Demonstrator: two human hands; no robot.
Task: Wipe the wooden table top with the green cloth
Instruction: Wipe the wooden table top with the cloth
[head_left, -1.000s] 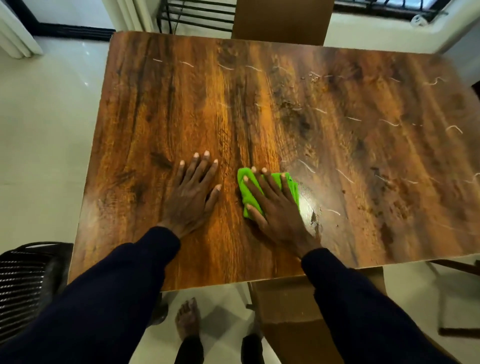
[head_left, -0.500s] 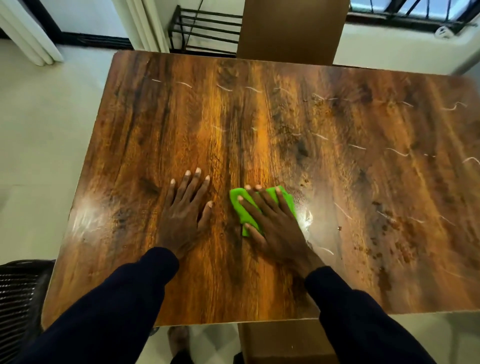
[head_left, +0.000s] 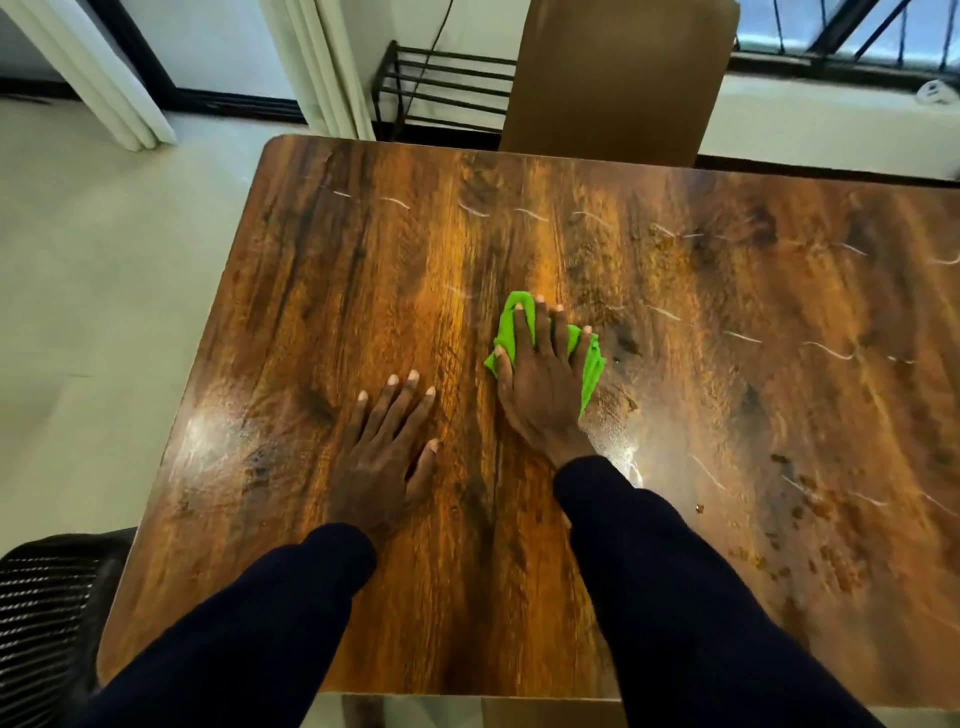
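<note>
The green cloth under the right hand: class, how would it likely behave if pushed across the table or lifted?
The green cloth is bunched in folds under the flat right hand, so it is probably soft and floppy and would droop if lifted. It looks thin, so likely light. On the glossy wooden table top it should slide easily.

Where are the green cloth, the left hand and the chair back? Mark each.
green cloth (head_left: 592, 370), head view, on its right edge beside the palm.
left hand (head_left: 382, 457), head view, on the back of the hand.
chair back (head_left: 618, 78), head view, on the middle of its brown panel.
</note>
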